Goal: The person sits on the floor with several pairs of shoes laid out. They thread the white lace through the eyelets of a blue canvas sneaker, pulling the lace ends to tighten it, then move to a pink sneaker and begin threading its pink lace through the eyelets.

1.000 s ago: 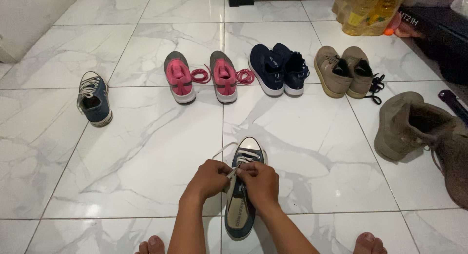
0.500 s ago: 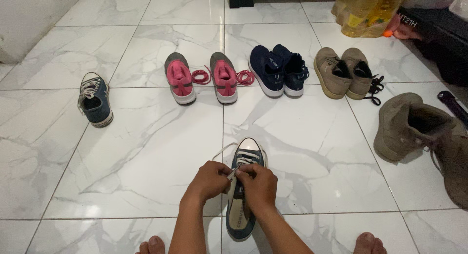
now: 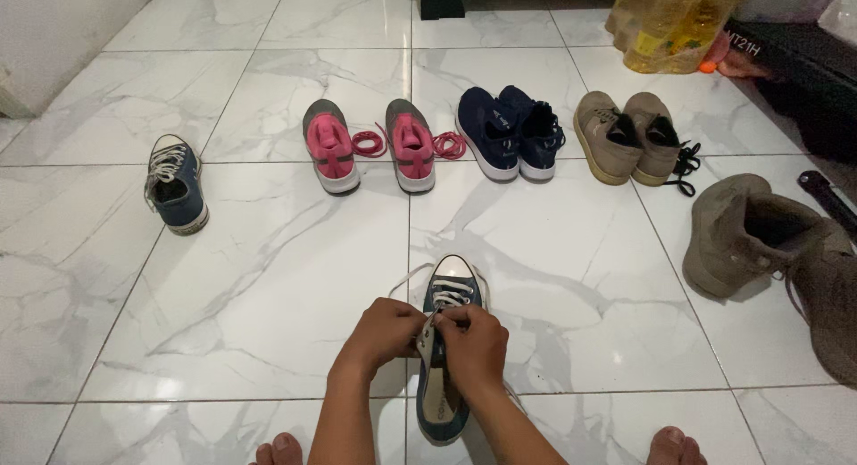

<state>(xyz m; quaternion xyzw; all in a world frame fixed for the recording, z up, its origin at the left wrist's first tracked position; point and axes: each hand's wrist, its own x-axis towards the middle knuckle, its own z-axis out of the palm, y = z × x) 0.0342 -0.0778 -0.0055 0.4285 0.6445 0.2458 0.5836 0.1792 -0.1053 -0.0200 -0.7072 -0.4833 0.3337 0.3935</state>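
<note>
Left hand [image 3: 386, 329] pinching white laces [image 3: 427, 331] | right hand [image 3: 473, 342] pinching them too | blue sneaker [image 3: 446, 358] on floor tile [image 3: 268, 295], right beneath both hands, toe pointing away

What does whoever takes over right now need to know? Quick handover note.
Left hand and right hand: both pinch the white laces over the blue sneaker on the floor between the person's bare feet.
Its mate sits apart at far left, laces loose.
Done: laces threaded through the upper eyelets.
Left: no finished bow shows on this shoe.
Also in the row: pink pair, navy pair, tan pair, brown boots at right.
</note>
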